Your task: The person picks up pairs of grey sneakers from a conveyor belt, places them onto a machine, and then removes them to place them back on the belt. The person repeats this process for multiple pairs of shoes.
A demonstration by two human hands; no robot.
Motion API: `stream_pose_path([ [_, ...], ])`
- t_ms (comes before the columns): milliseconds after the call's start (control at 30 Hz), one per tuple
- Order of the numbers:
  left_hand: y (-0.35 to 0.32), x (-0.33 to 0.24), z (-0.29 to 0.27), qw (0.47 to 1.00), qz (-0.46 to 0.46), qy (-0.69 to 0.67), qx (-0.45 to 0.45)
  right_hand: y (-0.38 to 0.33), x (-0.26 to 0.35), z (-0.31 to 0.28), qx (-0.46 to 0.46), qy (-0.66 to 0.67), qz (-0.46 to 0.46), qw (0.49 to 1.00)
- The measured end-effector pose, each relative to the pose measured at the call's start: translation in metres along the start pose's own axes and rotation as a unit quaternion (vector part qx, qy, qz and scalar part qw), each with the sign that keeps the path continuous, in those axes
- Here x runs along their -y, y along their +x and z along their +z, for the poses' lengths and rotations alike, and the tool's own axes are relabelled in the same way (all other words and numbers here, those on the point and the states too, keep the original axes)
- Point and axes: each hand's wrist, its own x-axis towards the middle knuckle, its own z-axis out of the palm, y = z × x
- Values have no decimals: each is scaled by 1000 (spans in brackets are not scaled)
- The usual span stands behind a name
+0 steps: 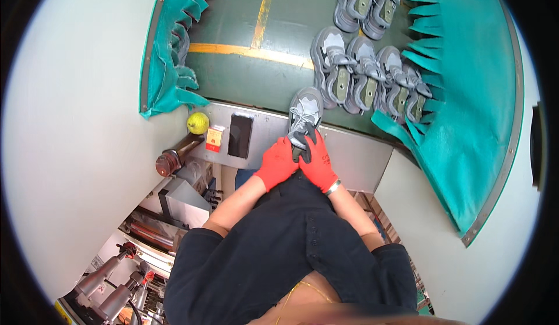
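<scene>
A grey lace-up sneaker (307, 105) rests on the metal ledge at the belt's near edge, its toe pointing away from me. Both my hands wear red gloves with dark fingertips and close around its heel end. My left hand (278, 163) grips the left side of the opening. On the right side, my right hand (317, 163) has its dark fingers bent over the tongue and collar. The inside of the heel is mostly hidden by the gloves.
Several grey sneakers (333, 63) stand in pairs on the green belt (233, 80), right of centre. Teal strip curtains (477, 92) hang at both sides. On the metal ledge (355, 150) lie a dark phone (240, 135), a small red-and-yellow box (213, 139), a yellow-green fruit (198, 123) and a brown bottle (174, 157).
</scene>
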Motion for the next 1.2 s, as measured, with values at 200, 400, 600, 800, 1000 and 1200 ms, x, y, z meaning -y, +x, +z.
stream_pose_path([
  [200,-1,43,2,986,14,-166,-23,-3,2,-41,3,71,-18,997],
  [400,-7,9,9,982,154,-52,-97,78,-1,-52,107,-241,-239,935],
  [600,1,19,13,972,99,-175,-123,82,-33,-42,26,-291,-185,938],
  [800,17,40,48,912,-51,-347,-212,2,-29,-26,88,-115,79,986],
  [1000,22,44,48,907,-2,-395,-146,-19,15,16,-19,-180,81,980],
  [1200,6,55,46,939,84,-326,-65,-50,57,26,57,-252,112,959],
])
